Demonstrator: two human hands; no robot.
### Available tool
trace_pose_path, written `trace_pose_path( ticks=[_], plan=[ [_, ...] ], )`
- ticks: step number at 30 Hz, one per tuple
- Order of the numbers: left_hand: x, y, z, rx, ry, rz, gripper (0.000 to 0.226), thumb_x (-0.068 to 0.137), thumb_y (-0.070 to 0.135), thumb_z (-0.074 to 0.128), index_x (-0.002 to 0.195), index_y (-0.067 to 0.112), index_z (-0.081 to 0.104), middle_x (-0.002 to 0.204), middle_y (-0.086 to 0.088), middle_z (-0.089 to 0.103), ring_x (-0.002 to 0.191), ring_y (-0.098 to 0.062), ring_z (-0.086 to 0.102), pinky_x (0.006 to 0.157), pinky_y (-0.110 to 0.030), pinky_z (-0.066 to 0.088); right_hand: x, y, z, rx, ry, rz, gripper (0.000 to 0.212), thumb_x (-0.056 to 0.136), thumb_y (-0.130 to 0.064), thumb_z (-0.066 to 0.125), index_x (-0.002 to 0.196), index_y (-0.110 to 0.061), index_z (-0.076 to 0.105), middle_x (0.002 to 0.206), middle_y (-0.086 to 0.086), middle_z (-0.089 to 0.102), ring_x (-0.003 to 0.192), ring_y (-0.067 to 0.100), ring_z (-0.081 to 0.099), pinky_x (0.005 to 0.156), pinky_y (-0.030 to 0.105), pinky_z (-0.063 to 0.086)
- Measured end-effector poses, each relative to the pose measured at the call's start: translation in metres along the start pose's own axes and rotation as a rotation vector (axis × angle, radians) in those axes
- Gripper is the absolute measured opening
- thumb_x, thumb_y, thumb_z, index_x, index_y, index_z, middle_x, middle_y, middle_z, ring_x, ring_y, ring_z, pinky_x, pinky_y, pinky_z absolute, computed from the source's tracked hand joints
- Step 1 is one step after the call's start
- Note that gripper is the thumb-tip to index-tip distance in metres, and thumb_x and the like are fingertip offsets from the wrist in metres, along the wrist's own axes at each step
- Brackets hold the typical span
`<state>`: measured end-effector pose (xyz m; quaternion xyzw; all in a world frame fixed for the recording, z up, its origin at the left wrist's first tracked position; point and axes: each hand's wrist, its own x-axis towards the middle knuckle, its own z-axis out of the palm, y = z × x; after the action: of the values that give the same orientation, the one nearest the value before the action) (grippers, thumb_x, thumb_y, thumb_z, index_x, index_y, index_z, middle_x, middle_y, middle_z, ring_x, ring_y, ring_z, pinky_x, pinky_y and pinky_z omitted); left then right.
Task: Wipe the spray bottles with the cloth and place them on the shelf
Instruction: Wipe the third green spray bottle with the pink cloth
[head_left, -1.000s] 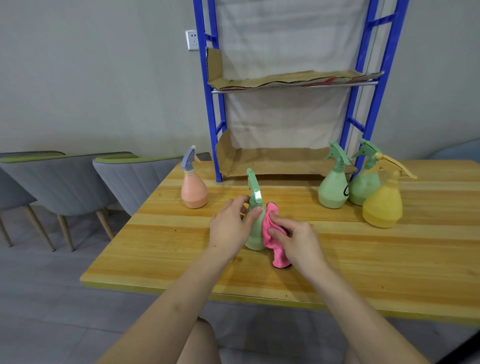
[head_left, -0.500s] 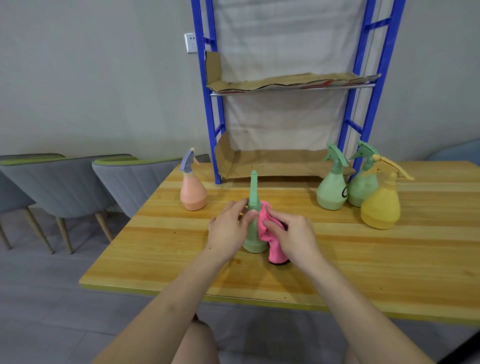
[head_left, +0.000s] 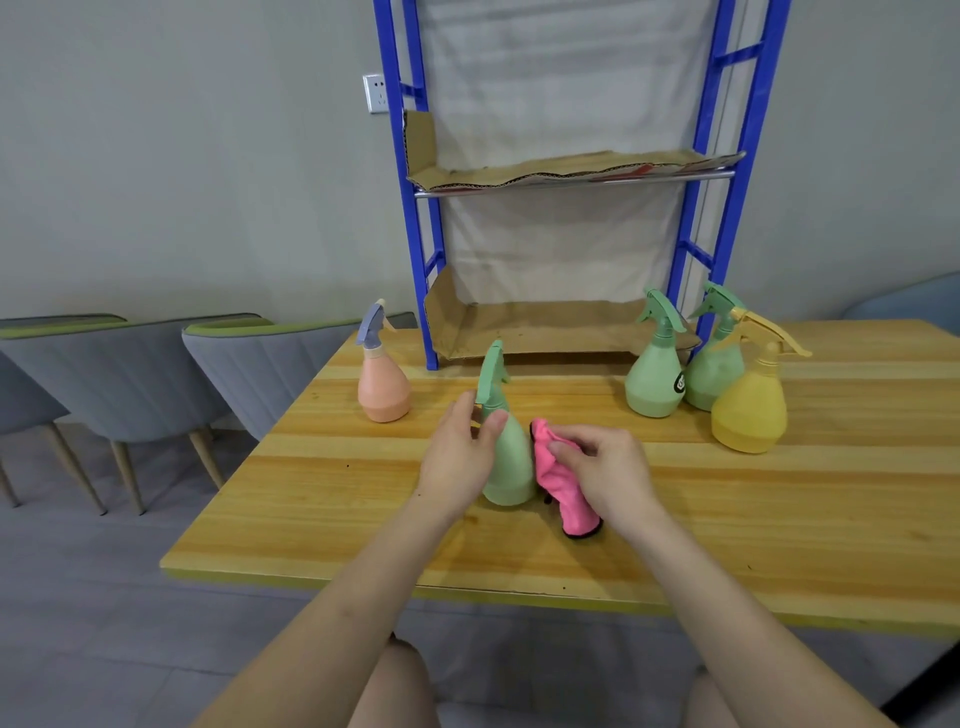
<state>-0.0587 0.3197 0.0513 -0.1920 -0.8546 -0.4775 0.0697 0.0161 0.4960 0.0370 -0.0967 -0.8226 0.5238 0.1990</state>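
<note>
On the wooden worktop (head_left: 779, 519), towards its front edge, curled fingers of the right hand (head_left: 602, 473) pinch a crumpled pink cloth (head_left: 558, 486) against an upright pale green plastic spray bottle (head_left: 506, 460), and the left hand (head_left: 457, 462) grips the bottle's neck. Along the far edge stand a peach spray bottle (head_left: 383, 387), two green spray bottles (head_left: 653, 382), a yellow spray bottle (head_left: 750, 410) and a blue metal shelf (head_left: 415, 260).

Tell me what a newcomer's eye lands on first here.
The bright pink cloth, bunched in the right hand above the middle of the table, is held against a green bottle that the left hand holds near its neck. Behind them a tall blue shelf stands at the far side, cardboard-lined with no bottles on it. A yellow bottle stands out at the right.
</note>
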Motion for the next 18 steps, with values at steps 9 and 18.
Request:
trace_pose_path(
  ticks=[9, 18],
  plan=[
    [-0.002, 0.036, -0.004, -0.906, 0.181, -0.277, 0.038, 0.114, 0.036, 0.037, 0.15, 0.029, 0.045, 0.145, 0.005, 0.06, 0.135, -0.015, 0.055, 0.117, -0.052, 0.042, -0.019, -0.033, -0.005, 0.565, 0.306, -0.128, 0.024, 0.098, -0.005, 0.07, 0.105, -0.026, 0.08, 0.102, -0.011, 0.081, 0.1, 0.006, 0.074, 0.085, 0.019, 0.056],
    [0.0, 0.066, 0.006, -1.143, 0.337, -0.347, 0.058, 0.108, 0.055, 0.039, 0.147, 0.014, 0.051, 0.132, -0.011, 0.069, 0.118, -0.03, 0.069, 0.109, -0.056, 0.051, -0.019, -0.029, 0.014, -0.017, 0.203, -0.583, 0.046, 0.097, -0.031, 0.072, 0.142, -0.026, 0.064, 0.158, -0.01, 0.049, 0.145, 0.013, 0.043, 0.118, 0.034, 0.039]
  ],
)
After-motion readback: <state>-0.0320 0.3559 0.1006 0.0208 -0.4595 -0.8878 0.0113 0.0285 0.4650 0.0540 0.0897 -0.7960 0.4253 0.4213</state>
